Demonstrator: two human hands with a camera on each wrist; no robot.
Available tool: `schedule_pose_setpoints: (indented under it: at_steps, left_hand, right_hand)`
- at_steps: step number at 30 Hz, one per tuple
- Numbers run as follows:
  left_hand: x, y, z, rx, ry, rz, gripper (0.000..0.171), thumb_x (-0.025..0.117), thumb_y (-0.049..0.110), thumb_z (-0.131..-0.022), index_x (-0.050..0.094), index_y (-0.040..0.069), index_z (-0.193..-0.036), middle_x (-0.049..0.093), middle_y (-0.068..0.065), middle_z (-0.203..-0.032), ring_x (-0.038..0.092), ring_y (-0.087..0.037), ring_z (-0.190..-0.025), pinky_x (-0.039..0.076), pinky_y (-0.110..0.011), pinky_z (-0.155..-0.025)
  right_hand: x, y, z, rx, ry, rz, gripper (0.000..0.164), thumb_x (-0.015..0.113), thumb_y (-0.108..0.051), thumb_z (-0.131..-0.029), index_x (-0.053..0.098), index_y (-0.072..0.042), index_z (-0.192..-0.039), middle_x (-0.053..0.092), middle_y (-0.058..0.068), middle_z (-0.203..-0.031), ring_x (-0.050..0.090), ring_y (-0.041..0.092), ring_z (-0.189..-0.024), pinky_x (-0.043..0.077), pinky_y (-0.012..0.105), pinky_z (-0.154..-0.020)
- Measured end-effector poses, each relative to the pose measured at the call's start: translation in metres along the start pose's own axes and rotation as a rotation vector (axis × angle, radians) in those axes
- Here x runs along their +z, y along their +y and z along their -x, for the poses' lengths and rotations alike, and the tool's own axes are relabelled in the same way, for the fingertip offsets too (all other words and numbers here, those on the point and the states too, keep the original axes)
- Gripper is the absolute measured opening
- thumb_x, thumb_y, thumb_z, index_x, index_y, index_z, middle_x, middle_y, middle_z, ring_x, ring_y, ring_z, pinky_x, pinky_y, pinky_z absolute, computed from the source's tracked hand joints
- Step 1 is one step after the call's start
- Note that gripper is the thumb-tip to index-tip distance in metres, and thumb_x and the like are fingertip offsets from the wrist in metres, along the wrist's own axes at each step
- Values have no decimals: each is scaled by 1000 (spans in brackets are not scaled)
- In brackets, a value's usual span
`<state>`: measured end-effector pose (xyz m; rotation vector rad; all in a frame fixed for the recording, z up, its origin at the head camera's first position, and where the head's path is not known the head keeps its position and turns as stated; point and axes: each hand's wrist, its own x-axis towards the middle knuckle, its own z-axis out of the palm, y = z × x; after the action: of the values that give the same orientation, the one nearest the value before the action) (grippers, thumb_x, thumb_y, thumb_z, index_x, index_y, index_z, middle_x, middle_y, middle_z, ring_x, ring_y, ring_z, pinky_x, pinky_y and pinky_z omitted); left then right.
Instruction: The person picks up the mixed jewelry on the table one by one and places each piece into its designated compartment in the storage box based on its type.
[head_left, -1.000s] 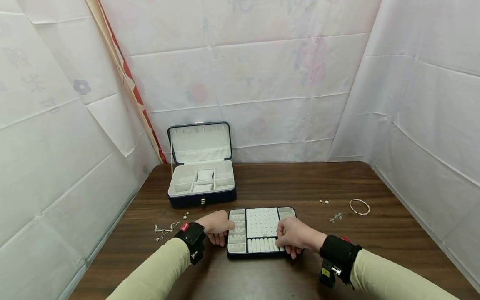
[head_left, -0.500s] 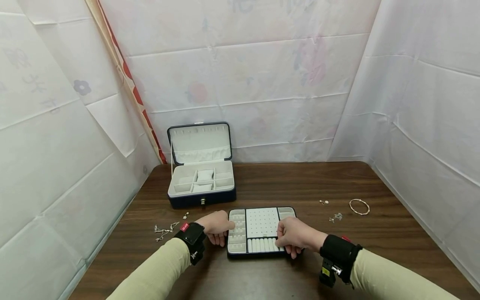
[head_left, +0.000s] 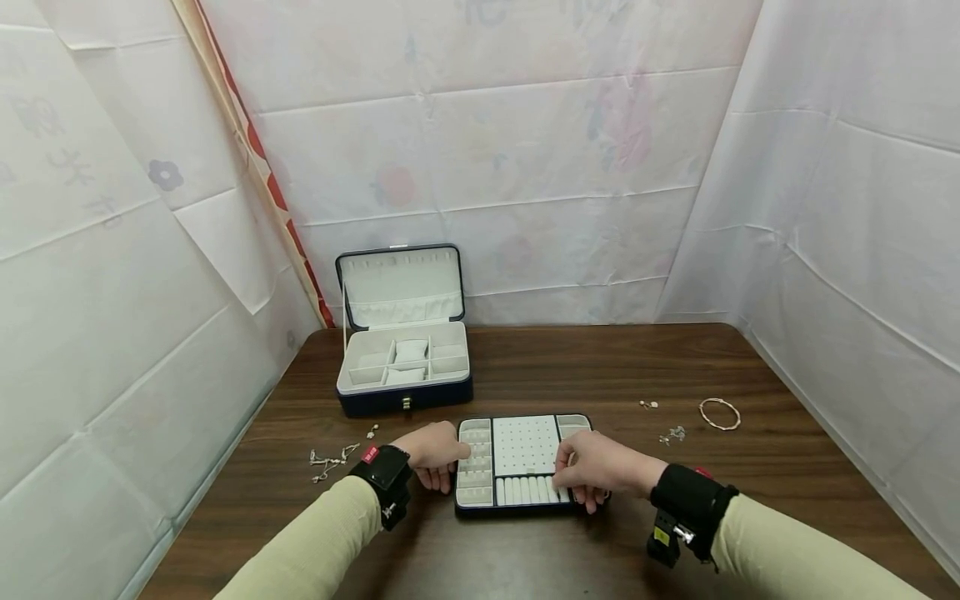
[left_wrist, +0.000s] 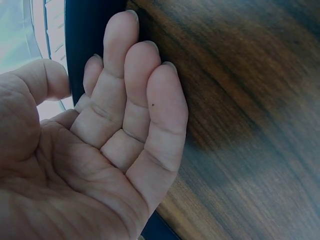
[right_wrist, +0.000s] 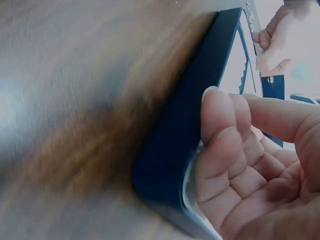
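Note:
A flat navy jewelry tray point(head_left: 517, 511) with white lining lies in front of me on the table. My left hand point(head_left: 433, 452) grips its left edge, thumb over the rim and fingers along the outer side. At the tray's front right, my right hand point(head_left: 600, 462) is over the white ring rolls point(head_left: 525, 492), thumb and index finger close together. In the right wrist view the fingers point(right_wrist: 220, 150) are curled against the tray's navy side point(right_wrist: 170, 135). Whether anything small sits between those fingertips is hidden.
An open navy jewelry box point(head_left: 405, 400) with compartments stands behind the tray, to the left. A tangled chain necklace point(head_left: 330, 461) and a small earring point(head_left: 372, 431) lie at left. To the right are a bracelet point(head_left: 720, 414) and small jewelry pieces point(head_left: 672, 434).
My right hand has shifted slightly to the right, with its wrist a little higher. The left hand and tray have stayed in place.

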<state>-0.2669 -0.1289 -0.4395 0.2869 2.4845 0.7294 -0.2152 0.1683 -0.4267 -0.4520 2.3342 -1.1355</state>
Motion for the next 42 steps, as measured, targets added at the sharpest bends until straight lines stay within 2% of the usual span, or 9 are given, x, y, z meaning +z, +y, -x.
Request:
schedule_pose_setpoints:
  at_steps: [7, 16, 22, 27, 33, 38, 42]
  left_hand:
    - [0, -1, -2, -4, -4, 9, 35, 54, 24, -98, 65, 0, -75, 70, -11, -60, 68, -24, -53, 59, -39, -54]
    - [-1, -2, -3, -16, -12, 2, 35, 53, 25, -98, 66, 1, -76, 70, -10, -60, 68, -23, -54, 59, -39, -55]
    - [0, -2, -3, -18, -8, 8, 35, 54, 25, -98, 66, 0, -76, 70, -10, -60, 68, -24, -53, 59, -40, -55]
    - [0, -3, -3, -16, -6, 8, 34, 54, 24, -97, 65, 0, -76, 70, -10, -60, 68, -23, -53, 60, -40, -56]
    - [1, -2, -1, -7, -1, 15, 34, 54, 24, -97, 66, 0, -75, 70, -11, -60, 68, -23, -53, 60, -40, -55]
    - [1, -1, 2, 3, 9, 19, 34, 54, 24, -97, 65, 0, -76, 70, -12, -60, 68, -24, -53, 60, -41, -55]
    - [1, -1, 2, 7, 9, 19, 34, 54, 24, -97, 65, 0, -75, 70, -12, -60, 68, -25, -54, 60, -41, -55]
  right_hand:
    - [-29, 8, 2, -37, 98, 123, 9, 67, -12, -97, 64, -6, -91, 60, 7, -59, 58, 18, -46, 47, 32, -45]
    - [-69, 30, 7, 22, 232, 177, 8, 67, -12, -97, 63, -6, -93, 61, 8, -65, 61, 20, -51, 53, 37, -53]
    - [-89, 42, 13, 43, 267, 225, 10, 66, -13, -98, 63, -4, -94, 62, 11, -67, 63, 27, -53, 48, 34, -49]
    - [-100, 50, 16, 53, 303, 254, 9, 67, -13, -98, 64, -4, -96, 62, 12, -67, 63, 29, -55, 46, 32, -46]
    - [-109, 59, 19, 87, 326, 263, 9, 67, -12, -97, 64, -3, -98, 59, 10, -64, 60, 25, -55, 47, 33, -48]
    - [-114, 68, 20, 112, 343, 280, 10, 67, -11, -96, 65, -2, -99, 59, 8, -65, 59, 21, -54, 48, 32, -48]
    - [-115, 72, 22, 112, 349, 280, 12, 65, -10, -97, 65, 0, -102, 59, 11, -69, 59, 23, -55, 48, 33, -49]
